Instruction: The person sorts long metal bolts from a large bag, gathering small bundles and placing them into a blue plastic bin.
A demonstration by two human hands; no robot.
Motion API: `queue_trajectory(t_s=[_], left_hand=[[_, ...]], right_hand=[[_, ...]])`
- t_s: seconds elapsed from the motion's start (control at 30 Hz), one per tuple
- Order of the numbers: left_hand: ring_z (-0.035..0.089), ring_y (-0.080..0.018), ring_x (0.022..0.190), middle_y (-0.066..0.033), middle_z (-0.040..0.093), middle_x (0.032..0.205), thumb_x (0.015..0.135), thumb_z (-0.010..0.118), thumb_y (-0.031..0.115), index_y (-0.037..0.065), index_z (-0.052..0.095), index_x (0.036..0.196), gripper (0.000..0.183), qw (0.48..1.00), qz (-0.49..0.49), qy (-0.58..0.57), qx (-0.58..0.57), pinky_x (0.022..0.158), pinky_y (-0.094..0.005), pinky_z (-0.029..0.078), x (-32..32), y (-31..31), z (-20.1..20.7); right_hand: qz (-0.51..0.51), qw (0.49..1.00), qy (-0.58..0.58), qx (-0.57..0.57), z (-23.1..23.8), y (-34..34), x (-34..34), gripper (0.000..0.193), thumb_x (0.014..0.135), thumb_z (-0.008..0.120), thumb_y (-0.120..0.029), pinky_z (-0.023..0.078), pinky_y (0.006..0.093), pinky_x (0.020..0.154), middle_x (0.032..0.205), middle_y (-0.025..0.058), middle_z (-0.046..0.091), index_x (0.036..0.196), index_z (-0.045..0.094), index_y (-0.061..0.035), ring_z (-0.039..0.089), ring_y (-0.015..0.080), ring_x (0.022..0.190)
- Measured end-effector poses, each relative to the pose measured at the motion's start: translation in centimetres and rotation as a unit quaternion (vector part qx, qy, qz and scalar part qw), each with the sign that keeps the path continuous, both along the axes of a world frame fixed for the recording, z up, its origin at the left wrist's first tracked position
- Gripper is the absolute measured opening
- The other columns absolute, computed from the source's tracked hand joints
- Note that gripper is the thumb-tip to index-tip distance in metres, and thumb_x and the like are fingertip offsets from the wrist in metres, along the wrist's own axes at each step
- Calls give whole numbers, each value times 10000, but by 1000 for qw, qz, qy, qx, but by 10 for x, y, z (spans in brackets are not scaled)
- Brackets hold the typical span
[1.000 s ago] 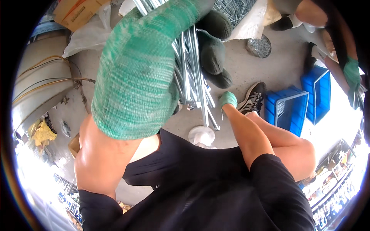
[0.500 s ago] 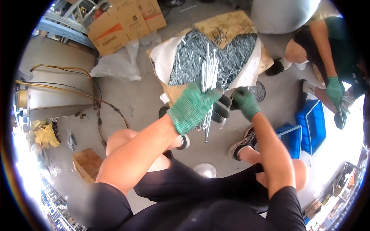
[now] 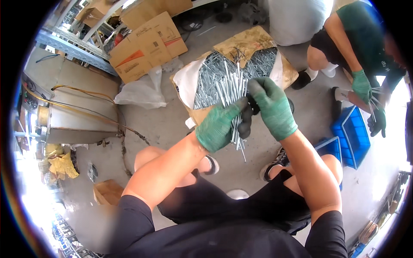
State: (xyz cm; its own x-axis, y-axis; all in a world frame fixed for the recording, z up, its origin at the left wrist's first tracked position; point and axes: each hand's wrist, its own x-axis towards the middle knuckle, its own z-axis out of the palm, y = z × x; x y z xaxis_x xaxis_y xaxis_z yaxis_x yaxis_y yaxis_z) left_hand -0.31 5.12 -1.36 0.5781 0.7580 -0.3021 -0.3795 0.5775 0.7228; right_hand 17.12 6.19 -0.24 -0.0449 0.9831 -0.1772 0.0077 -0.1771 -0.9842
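My left hand (image 3: 218, 124), in a green glove with dark fingertips, is closed around a bundle of long thin silvery metal rods (image 3: 232, 88). The rods stand roughly upright in the grip and fan out at the top, while one sticks out lower than the others. My right hand (image 3: 275, 107), gloved alike, is at the right side of the bundle with its fingers bent and pinched together. Whatever lies between those fingertips is hidden. Beyond both hands lies an opened sack (image 3: 186, 89) on cardboard, heaped with many more loose metal rods (image 3: 208, 77).
At the right a co-worker (image 3: 359, 38) in green gloves handles several thin rods. Blue crates (image 3: 357, 139) stand on the floor near that person. Cardboard boxes (image 3: 148, 47), a clear plastic bag (image 3: 142, 92) and a metal cabinet (image 3: 81, 103) with hoses are at the left. A white sack (image 3: 299, 21) stands behind.
My right hand has come up and turned, from just right of the bundle to against its upper right side. The rods in my left hand have fanned out more. The view has shifted slightly.
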Motion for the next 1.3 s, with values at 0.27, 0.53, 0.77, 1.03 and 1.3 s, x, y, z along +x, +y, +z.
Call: queue_trajectory(t_s=[0.27,0.53,0.77,1.03,1.3], left_hand=[[579,-125,648,-29,574,763,1021,640,259,48,569,979,227,962,127,94,223,634,-295,514,16,10,20],[568,-95,568,-25,632,701,953,719,135,26,629,938,142,936,74,148,311,492,-247,462,29,-3,37],[559,-82,671,-14,627,789,958,708,107,23,631,969,114,922,178,122,323,584,-245,462,34,-10,25],[526,-76,813,33,600,845,894,761,60,68,650,966,132,928,-8,214,304,724,-256,464,28,1,25],[530,-94,565,13,570,667,994,692,264,43,630,958,232,923,23,150,353,545,-271,447,20,2,19]], right_hand=[[64,853,438,-276,-31,-40,-10,690,989,362,-729,518,377,673,1069,22,631,1271,553,-129,624,211,915],[10,833,490,-255,-30,-28,-23,509,1009,397,-571,420,327,516,867,38,639,1141,604,-125,610,191,753],[42,864,422,-271,-33,-36,-21,471,1008,414,-552,460,345,567,1029,-12,635,1204,594,-163,614,161,833],[14,822,490,-289,-15,-28,-7,406,1013,487,-469,587,344,876,1099,-6,710,1223,641,-157,691,159,1017],[111,931,303,-170,-31,-26,13,628,1024,402,-607,546,393,848,1157,85,660,1342,563,-90,645,216,1040]])
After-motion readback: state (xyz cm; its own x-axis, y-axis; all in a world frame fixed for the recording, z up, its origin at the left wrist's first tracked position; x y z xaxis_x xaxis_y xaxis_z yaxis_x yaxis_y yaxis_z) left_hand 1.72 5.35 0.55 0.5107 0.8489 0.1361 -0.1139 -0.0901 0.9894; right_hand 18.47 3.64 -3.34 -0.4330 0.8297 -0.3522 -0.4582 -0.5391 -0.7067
